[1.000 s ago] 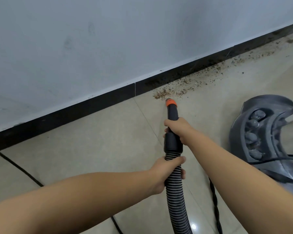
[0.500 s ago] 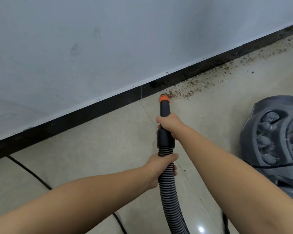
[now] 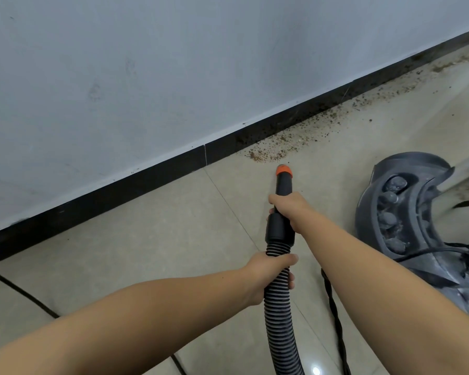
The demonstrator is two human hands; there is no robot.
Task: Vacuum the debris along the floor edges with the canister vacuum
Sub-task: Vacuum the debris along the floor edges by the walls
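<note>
The canister vacuum [image 3: 406, 223], dark grey, sits on the tiled floor [image 3: 146, 239] at the right, close beside the right forearm; a black power cord [image 3: 336, 320] trails along the floor between it and the hose [image 3: 280, 320]. A second dark cable [image 3: 22, 293] crosses the tiles at lower left. A black skirting board [image 3: 119, 188] runs under the pale wall [image 3: 173, 63].

The right hand [image 3: 287, 209] wraps the black nozzle tube [image 3: 283, 188] just behind its orange tip [image 3: 283, 170]. The left hand [image 3: 266, 277] grips the ribbed hose immediately below the cuff. Brown debris [image 3: 271, 152] lies in a band along the skirting, thickest just ahead of the tip and thinning toward the upper right.

Compared with half a second ago, the tip sits back from the skirting (it was then right at the near end of the debris), with a gap of bare tile now between tip and litter. Both grips are unchanged.

The canister's far side is cut off by the frame edge; whether the tip touches the floor cannot be determined. Objects at the far right edge are too blurred to identify.
</note>
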